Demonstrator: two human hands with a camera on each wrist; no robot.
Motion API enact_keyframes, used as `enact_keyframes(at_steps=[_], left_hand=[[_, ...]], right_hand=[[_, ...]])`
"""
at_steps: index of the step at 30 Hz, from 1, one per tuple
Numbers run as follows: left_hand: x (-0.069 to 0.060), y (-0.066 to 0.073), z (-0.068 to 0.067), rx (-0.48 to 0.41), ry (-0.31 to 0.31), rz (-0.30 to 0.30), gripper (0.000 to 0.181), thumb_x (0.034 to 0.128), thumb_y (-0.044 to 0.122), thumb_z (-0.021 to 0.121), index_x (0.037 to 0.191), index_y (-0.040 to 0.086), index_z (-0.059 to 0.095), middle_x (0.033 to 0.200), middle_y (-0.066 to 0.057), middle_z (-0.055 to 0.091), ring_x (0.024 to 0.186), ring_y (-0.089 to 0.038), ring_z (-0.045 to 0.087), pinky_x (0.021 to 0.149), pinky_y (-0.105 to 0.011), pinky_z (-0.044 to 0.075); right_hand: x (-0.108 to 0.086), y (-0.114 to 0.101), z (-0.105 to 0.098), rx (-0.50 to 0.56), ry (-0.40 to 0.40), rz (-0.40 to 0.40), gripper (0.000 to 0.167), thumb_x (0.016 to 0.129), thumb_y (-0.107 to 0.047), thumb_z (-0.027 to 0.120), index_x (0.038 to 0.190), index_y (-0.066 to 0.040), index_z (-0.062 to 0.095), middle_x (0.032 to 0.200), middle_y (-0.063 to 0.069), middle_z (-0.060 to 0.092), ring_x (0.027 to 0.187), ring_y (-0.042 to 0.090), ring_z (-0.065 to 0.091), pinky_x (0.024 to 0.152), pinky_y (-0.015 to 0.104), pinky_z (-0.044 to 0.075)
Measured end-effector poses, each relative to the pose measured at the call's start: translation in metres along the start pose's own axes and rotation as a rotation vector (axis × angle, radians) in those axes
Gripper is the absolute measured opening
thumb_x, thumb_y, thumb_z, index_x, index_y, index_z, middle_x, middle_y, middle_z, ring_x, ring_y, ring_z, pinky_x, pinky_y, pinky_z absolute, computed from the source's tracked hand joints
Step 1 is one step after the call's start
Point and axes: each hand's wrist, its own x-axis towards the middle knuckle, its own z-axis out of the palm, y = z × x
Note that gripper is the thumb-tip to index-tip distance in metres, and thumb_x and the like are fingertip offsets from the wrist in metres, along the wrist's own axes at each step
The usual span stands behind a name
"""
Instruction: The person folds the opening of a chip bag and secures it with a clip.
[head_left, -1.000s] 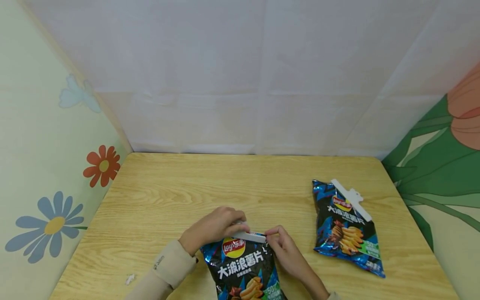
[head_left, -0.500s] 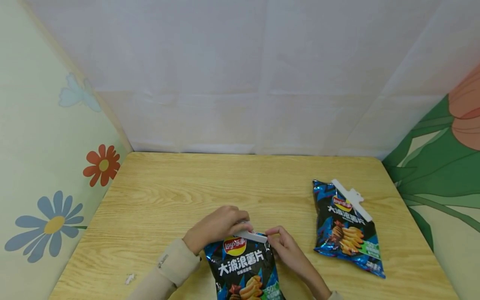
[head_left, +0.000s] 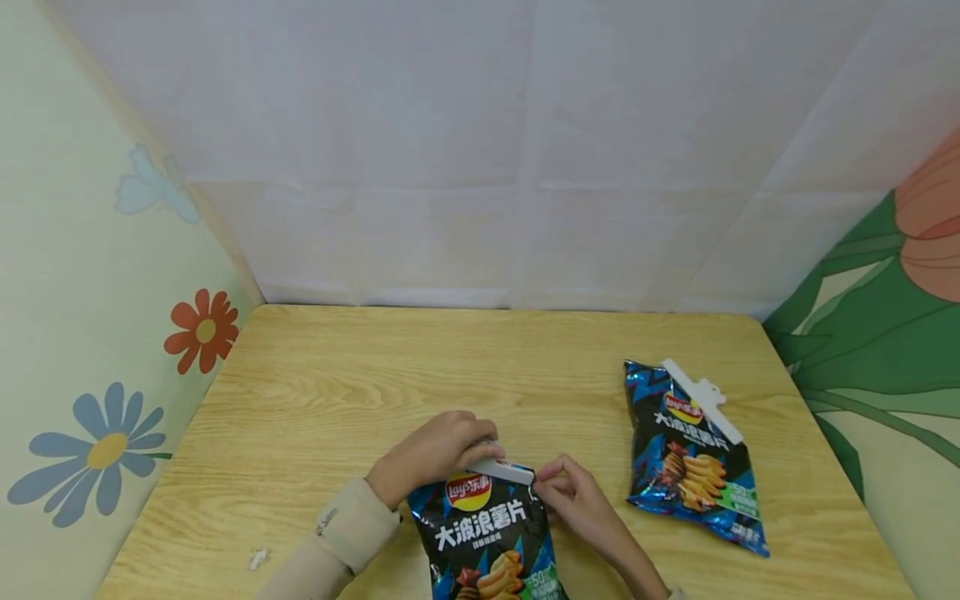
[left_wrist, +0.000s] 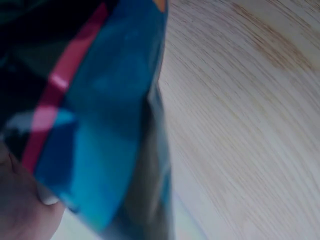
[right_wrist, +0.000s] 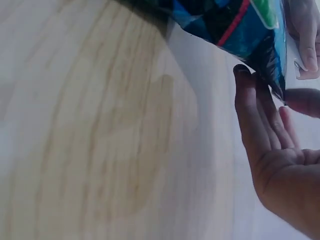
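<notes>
A black and blue bag of chips is at the table's front edge, its lower end cut off by the frame. Across its top lies a white bag clip, gripped near its left end by my left hand. My right hand pinches the bag's top right corner between thumb and fingers. In the right wrist view, the right hand has its fingers behind that corner and the thumb in front. The left wrist view shows mostly the bag's blue side, with a bit of the left hand at the lower left.
A second bag of chips lies on the right of the wooden table, with a white clip across its top. A small white scrap lies at the front left. Painted walls flank the table, and a white sheet hangs behind it.
Both hands and the bag have shifted slightly right from a second ago. The right hand's fingers have drawn in at the bag's corner. The second bag stays put.
</notes>
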Motion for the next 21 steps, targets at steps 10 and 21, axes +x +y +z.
enact_keyframes(at_steps=[10,21], left_hand=[[0.003,0.001,0.0,0.002,0.01,0.01,0.027,0.1018,0.038,0.054,0.096,0.019,0.071,0.082,0.008,0.067,0.067,0.003,0.05,0.063,-0.016,0.044],[0.01,0.0,0.003,0.074,0.025,0.058,0.024,0.1,0.036,0.057,0.094,0.019,0.072,0.078,0.009,0.068,0.064,0.003,0.051,0.065,-0.018,0.044]], right_hand=[[-0.002,0.001,0.001,-0.008,0.046,-0.006,0.026,0.097,-0.012,0.061,0.106,0.012,0.057,0.096,0.017,0.073,0.075,0.008,0.065,0.064,0.028,0.059],[-0.002,0.002,-0.003,0.046,0.005,-0.01,0.034,0.098,-0.012,0.061,0.115,0.011,0.044,0.098,0.024,0.073,0.076,0.016,0.071,0.065,0.029,0.059]])
